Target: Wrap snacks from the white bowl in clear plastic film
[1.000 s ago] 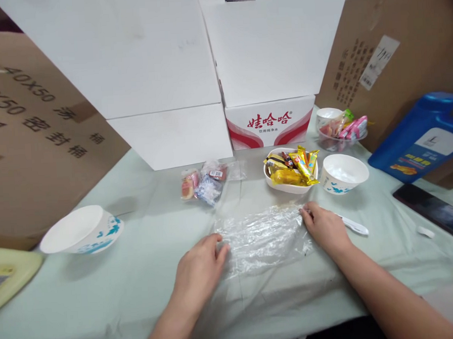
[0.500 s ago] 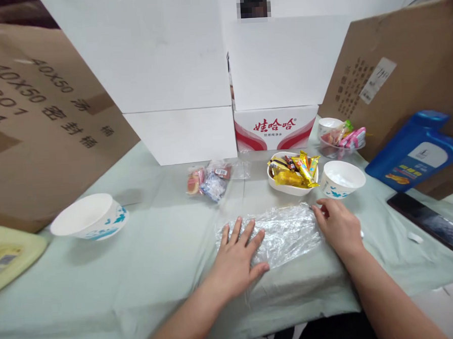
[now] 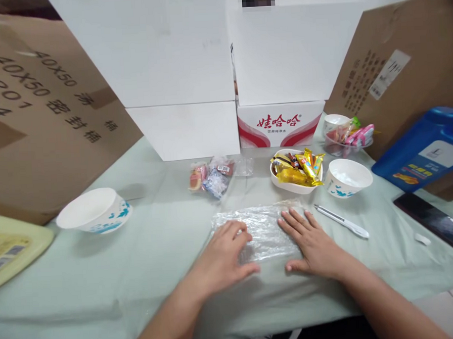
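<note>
A clear plastic bag (image 3: 260, 227) is seen lying flat and crumpled on the pale green tablecloth (image 3: 147, 254), near the table's front edge; both hands are laid on it, palms down. The left hand (image 3: 221, 258) is pressed on the bag's left part, fingers loosely curled, nothing gripped; the right hand (image 3: 312, 243) is spread flat on the bag's right part, fingers extended, nothing gripped. A white pen (image 3: 341, 220) is noted just right of the right hand, apart from it; a white dish of yellow-wrapped snacks (image 3: 297, 170) is set beyond the bag, with a white paper bowl (image 3: 347, 177) beside it. A small packet of sweets (image 3: 211, 175) lies further back; another paper bowl (image 3: 94, 211) stands well to the left.
</note>
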`<state>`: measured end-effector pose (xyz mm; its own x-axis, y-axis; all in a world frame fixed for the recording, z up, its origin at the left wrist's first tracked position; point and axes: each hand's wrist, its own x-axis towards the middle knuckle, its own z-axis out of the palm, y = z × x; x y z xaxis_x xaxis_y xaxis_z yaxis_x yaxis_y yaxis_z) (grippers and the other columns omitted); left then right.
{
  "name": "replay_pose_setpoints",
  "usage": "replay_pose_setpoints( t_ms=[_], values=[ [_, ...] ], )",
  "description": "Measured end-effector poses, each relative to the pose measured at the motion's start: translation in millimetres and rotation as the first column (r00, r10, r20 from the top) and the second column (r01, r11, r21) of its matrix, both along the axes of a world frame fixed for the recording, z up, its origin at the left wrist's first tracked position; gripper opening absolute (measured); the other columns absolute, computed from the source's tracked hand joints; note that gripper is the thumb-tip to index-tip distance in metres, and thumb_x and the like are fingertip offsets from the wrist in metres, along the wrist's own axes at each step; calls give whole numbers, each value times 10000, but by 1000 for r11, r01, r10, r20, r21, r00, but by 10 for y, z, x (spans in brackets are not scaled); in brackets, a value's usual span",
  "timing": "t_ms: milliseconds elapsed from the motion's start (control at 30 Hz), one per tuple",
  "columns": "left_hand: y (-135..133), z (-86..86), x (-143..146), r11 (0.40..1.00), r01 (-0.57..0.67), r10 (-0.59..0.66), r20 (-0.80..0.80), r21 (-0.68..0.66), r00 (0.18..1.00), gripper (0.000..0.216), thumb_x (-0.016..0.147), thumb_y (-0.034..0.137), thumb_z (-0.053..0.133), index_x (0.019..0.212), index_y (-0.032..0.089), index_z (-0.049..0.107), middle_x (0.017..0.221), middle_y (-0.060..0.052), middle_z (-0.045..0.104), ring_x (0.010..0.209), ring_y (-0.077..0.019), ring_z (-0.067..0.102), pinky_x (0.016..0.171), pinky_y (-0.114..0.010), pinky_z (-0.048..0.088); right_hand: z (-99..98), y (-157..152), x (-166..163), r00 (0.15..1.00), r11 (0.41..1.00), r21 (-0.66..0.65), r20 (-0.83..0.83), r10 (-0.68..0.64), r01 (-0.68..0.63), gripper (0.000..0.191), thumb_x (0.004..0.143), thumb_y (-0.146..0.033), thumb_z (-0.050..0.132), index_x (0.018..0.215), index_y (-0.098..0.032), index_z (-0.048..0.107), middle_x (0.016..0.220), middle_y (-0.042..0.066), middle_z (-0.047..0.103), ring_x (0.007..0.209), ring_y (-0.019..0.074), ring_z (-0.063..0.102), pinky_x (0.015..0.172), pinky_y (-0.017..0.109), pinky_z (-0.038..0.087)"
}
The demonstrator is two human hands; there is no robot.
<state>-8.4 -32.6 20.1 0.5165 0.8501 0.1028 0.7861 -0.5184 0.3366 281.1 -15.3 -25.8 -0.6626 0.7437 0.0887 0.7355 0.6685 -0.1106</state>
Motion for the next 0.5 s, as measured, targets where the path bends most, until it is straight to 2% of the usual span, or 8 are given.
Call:
replay_pose_setpoints(
  t_ms=[100, 200, 233, 300, 400, 433, 500],
  values=[
    [-76, 69, -22, 994, 30, -28, 13, -107, 1000, 339, 663, 342, 839, 852, 204, 594, 1012, -39, 596, 989, -250, 546, 840, -375, 479, 36, 3, 109, 992, 991, -32, -8, -126, 126, 1009, 759, -791, 489, 1516, -156, 284, 1555, 166, 292, 1453, 372, 172, 1129, 613, 196],
    [-63, 107, -130, 990, 10, -8, 21, -141, 1000, 196, 717, 163, 756, 802, 203, 584, 956, -25, 591, 949, -225, 547, 796, -335, 476, 110, 44, 249, 965, 968, 6, -79, -249, 250, 955, 734, -734, 594, 1460, -143, 406, 1523, 188, 354, 1437, 402, 199, 1100, 624, 272],
    [-49, 116, -162, 989, 30, -25, 37, -143, 999, 160, 732, 113, 703, 791, 205, 586, 955, -25, 592, 954, -218, 549, 798, -323, 474, 146, 58, 284, 966, 972, 16, -117, -230, 233, 899, 731, -696, 635, 1428, -158, 456, 1513, 181, 373, 1435, 399, 207, 1096, 615, 293],
    [-25, 134, -200, 990, 74, -64, 78, -124, 995, 155, 748, 52, 595, 744, 205, 573, 957, -29, 597, 965, -207, 552, 811, -305, 472, 228, 81, 319, 977, 994, 3, -186, -109, 111, 685, 762, -577, 686, 1331, -215, 563, 1472, 138, 445, 1423, 364, 262, 1091, 566, 341],
    [-4, 162, -202, 994, 58, -46, 124, -94, 991, 177, 773, 48, 474, 715, 205, 534, 931, -31, 600, 915, -188, 564, 789, -289, 472, 333, 94, 305, 965, 993, -85, -256, 62, -86, 304, 858, -380, 635, 1135, -258, 669, 1297, 86, 605, 1299, 283, 460, 1049, 473, 417],
    [0, 170, -200, 995, 30, -17, 133, -95, 991, 175, 786, 62, 446, 736, 207, 531, 910, -28, 599, 876, -181, 568, 766, -285, 472, 356, 94, 299, 958, 988, -111, -277, 75, -109, 224, 887, -317, 589, 1081, -252, 679, 1219, 81, 644, 1228, 257, 521, 1024, 448, 438],
    [7, 180, -209, 992, -44, 60, 144, -115, 988, 167, 817, 98, 408, 797, 210, 529, 865, -14, 596, 795, -168, 571, 715, -277, 466, 379, 90, 304, 945, 984, -152, -324, 42, -96, 205, 909, -217, 497, 1013, -227, 673, 1090, 80, 681, 1089, 222, 594, 957, 403, 475]
  ],
)
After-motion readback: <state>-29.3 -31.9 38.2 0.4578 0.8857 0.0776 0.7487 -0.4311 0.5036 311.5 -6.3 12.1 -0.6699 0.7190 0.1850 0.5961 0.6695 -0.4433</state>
